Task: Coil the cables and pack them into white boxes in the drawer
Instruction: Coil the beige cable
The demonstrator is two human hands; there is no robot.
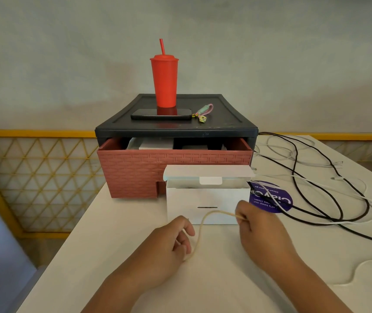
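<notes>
The left hand (pixel 176 240) and right hand (pixel 257 224) are gripping a cream cable (pixel 205 219), probably starting its coil. Loose cables (pixel 295 163) at 3 o'clock are waiting.

Left hand (pixel 169 242), right hand (pixel 262 227), both bare, forearms bare to the frame edge

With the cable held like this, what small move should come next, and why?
Probably bring the right hand over to the left hand to lay a loop: the cable arcs uncoiled between both hands, and the white box stands open.
</notes>
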